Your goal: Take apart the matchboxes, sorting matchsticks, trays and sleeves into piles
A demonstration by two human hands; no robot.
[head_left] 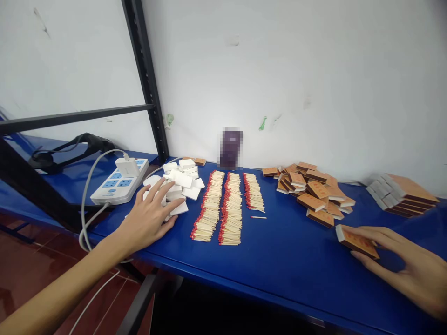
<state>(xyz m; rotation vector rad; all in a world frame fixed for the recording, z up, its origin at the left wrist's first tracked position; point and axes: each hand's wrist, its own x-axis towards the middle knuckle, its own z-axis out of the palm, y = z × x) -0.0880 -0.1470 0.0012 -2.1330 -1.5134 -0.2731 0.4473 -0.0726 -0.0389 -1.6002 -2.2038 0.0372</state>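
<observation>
My left hand [152,209] rests over a heap of small white matchbox trays [180,177], its fingers spread and touching some of them. Whether a tray is under the fingertips is hidden, but none is visibly gripped. On the right, my right hand [401,260] pinches an orange-brown matchbox [358,242] between thumb and fingers, its white end facing left. Between the hands lie rows of red-tipped matches [230,209], with a single match [259,217] apart from them. A loose pile of matchboxes [316,190] sits to the left of my right hand.
A stack of matchboxes [401,195] stands at the far right, some wrapped in grey. A white power strip [120,181] with a plugged-in charger and cable lies left, beside a black metal rack post [148,79]. A blurred dark phone-like object [230,149] leans on the wall.
</observation>
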